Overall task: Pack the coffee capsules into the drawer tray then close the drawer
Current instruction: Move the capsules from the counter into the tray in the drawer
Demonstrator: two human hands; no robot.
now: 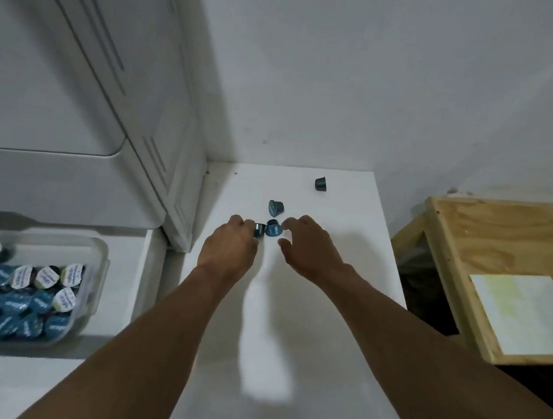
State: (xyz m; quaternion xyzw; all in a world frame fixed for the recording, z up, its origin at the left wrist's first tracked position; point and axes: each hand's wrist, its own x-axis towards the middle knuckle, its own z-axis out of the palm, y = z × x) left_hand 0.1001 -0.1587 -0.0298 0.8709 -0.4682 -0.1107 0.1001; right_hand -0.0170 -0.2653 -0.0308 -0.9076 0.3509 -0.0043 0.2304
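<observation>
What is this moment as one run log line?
left hand: grips capsule | right hand: open at second capsule | tray: nearly full

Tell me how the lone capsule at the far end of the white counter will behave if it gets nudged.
The far capsule seems to stand on its wide end, so a nudge would probably slide it. It looks small and light, likely skidding easily on the smooth counter. If tipped, its tapered body would probably roll in a curve.

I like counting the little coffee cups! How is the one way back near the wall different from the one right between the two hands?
The far capsule sits alone near the wall, away from both hands; the capsule between the hands lies right at the fingertips of the right hand. The far capsule looks dark all over, with its foil lid out of sight; the near one shows its blue printed lid. Both rest on the white countertop and seem the same shape.
</observation>
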